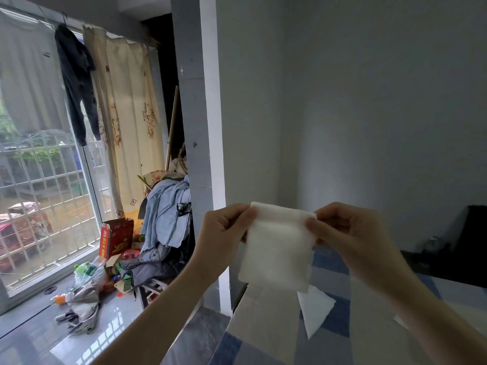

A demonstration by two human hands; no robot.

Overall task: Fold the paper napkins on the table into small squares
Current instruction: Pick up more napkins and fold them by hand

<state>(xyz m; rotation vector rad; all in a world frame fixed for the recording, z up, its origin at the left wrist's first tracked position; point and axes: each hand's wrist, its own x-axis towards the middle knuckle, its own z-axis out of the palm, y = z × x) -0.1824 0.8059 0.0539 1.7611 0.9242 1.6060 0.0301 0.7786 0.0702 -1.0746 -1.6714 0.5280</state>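
Note:
A white paper napkin (278, 246) hangs in the air above the table, folded over at its top edge. My left hand (224, 233) pinches its upper left corner. My right hand (342, 233) pinches its upper right corner. Below it, another white napkin (315, 312) lies on the table (332, 275), which has a blue and white checked cloth. A small white corner of a further napkin (400, 321) shows past my right forearm.
A white pillar (208, 127) stands just left of the table. A dark object (469, 243) sits at the table's far right. On the floor by the window lie a chair piled with clothes (166, 225), a red box (116, 238) and bottles.

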